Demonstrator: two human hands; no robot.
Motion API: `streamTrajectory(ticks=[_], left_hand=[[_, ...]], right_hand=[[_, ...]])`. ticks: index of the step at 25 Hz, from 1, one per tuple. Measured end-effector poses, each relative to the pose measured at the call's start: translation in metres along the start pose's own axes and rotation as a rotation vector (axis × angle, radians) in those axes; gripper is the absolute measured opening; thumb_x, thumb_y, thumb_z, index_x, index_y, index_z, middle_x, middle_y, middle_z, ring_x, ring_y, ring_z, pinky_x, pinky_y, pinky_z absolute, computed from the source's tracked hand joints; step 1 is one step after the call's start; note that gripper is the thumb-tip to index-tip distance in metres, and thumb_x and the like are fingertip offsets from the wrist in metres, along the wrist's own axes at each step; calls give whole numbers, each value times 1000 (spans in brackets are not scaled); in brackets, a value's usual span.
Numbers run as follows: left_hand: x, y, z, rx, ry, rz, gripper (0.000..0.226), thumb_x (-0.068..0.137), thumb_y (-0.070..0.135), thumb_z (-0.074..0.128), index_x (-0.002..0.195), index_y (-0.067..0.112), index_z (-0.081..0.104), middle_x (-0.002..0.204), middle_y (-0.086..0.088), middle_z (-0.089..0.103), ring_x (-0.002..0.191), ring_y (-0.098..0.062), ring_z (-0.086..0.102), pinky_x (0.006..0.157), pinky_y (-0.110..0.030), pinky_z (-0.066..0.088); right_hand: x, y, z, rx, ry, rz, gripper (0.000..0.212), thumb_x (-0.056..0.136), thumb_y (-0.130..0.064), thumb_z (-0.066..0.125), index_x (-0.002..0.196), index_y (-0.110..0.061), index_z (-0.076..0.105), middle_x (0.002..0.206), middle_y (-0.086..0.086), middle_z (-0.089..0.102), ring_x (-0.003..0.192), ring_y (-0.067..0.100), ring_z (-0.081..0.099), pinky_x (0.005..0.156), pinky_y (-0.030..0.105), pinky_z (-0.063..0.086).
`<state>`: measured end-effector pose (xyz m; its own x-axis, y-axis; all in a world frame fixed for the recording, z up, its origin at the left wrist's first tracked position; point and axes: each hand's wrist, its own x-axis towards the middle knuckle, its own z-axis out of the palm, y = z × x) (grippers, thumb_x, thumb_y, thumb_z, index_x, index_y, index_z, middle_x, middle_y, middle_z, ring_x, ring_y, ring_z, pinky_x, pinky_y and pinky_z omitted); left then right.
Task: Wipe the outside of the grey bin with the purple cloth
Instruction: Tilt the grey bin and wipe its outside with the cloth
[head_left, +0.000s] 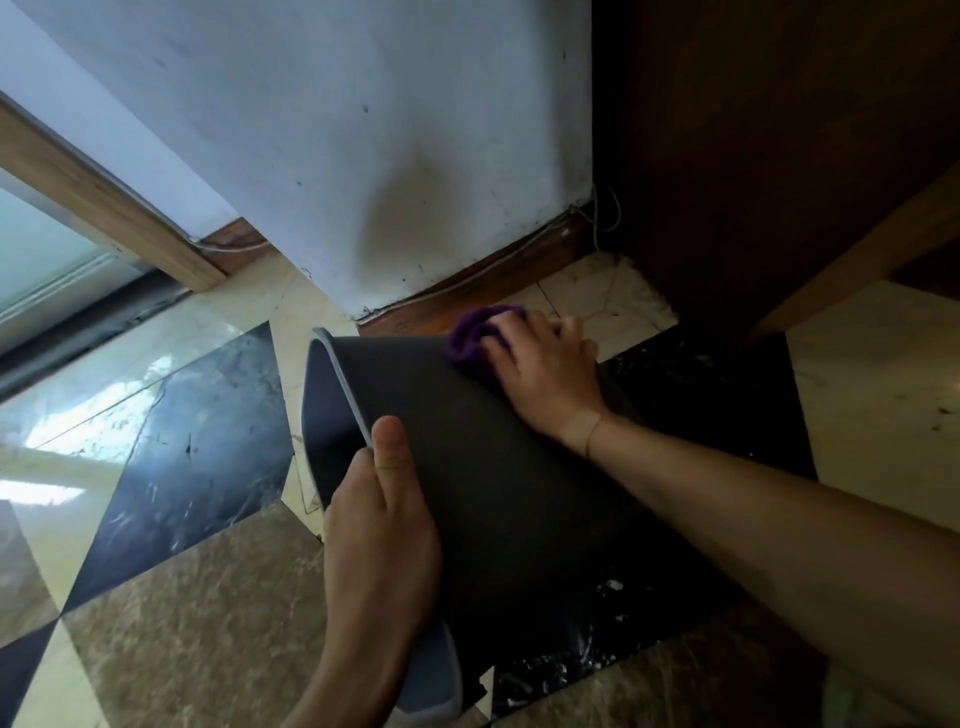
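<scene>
The grey bin (498, 467) lies tipped on its side over the floor, its open mouth facing left and its dark outer wall facing up. My left hand (382, 525) grips the bin's rim, thumb on the outer wall and fingers inside the mouth. My right hand (545, 371) presses the bunched purple cloth (475, 340) against the far upper edge of the bin's outer wall. Part of the cloth is hidden under my fingers.
A white wall (363, 156) with a wooden skirting board (483, 280) stands just behind the bin. Dark wooden furniture (753, 156) rises at the right. The marble floor (197, 426) has black, cream and brown tiles. A sliding door track (78, 322) runs at the left.
</scene>
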<state>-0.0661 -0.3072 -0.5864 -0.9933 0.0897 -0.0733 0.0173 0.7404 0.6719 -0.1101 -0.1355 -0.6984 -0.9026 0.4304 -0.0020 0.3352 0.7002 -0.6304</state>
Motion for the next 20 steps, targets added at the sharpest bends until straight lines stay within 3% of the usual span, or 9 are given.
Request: streamTrajectory(ticks=[4,5,7,10,13,16,18,20], left_hand=[[-3,13,9,-86,-50,23,68,85,70,20,73,16,60,66,2,62,56,-7,60,50,-25,47],[-2,18,12,-115,-61,43,67,84,69,22,73,15,59,64,1,61,55,-6,59,46,-17,44],[-1,23,17,-134,-72,71,65,86,66,23,74,13,58,63,-1,60,57,-7,59,46,-14,43],[-1,22,16,-121,-64,66,64,92,62,23,74,11,58,66,-4,62,60,-16,59,57,-35,48],[-1,21,16,-160,-58,82,65,87,66,19,76,19,62,68,0,67,65,-10,63,56,-29,45],[0,11,14,-176,-47,49,68,88,69,16,82,24,66,73,5,71,68,1,65,58,-25,44],[1,-3,9,-114,-23,6,70,87,70,14,73,20,60,68,3,66,62,-5,62,57,-31,44],[-2,-17,3,-113,-10,-64,69,91,68,16,74,18,60,74,3,66,69,-12,63,65,-36,50]], right_hand=[[23,78,-10,-154,-90,366,34,102,-41,31,126,-25,49,140,11,45,129,39,38,101,51,31],[19,88,-13,-115,-93,413,35,102,-41,32,128,-25,48,141,11,44,129,38,39,102,52,32],[5,82,-20,96,-72,450,34,102,-41,35,128,-25,49,138,12,46,124,35,44,102,51,39],[-11,16,-36,384,-14,153,27,101,-34,43,116,-17,59,123,12,55,110,28,53,97,44,43],[-36,-62,-50,551,10,-218,25,95,-35,48,110,-18,58,115,6,56,105,20,51,90,32,42],[-49,-80,-45,558,-51,-280,31,95,-40,46,120,-21,51,126,5,50,113,22,47,89,33,46],[-44,-64,-31,371,-38,-264,28,98,-38,46,120,-21,50,128,7,48,113,26,46,88,39,47],[-31,-41,-15,208,-27,-154,26,99,-38,45,118,-20,51,130,9,47,114,31,46,90,45,46]])
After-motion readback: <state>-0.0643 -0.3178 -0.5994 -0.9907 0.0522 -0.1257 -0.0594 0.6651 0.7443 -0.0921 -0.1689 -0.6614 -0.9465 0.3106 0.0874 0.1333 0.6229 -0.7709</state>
